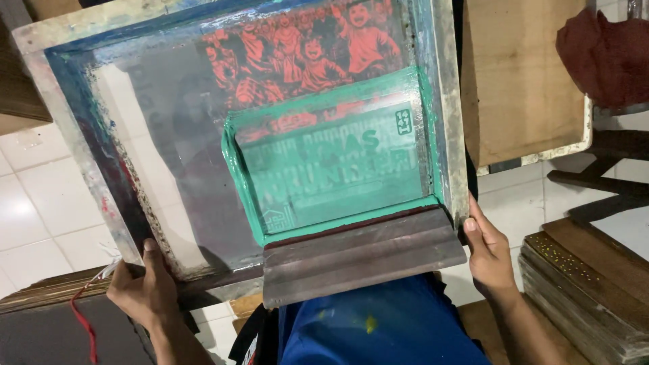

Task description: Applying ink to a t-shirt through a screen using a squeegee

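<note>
A wooden screen-printing frame is held up in front of me, its mesh showing a red picture of figures at the top and a block smeared with green ink below. A dark wooden squeegee rests against the frame's near edge. My left hand grips the frame's lower left corner, thumb on the rim. My right hand clasps the lower right corner beside the squeegee's end.
A wooden board lies at upper right with a dark red cloth on it. Stacked wooden frames sit at lower right. White floor tiles show at left. Blue clothing is below, and a red cord hangs at lower left.
</note>
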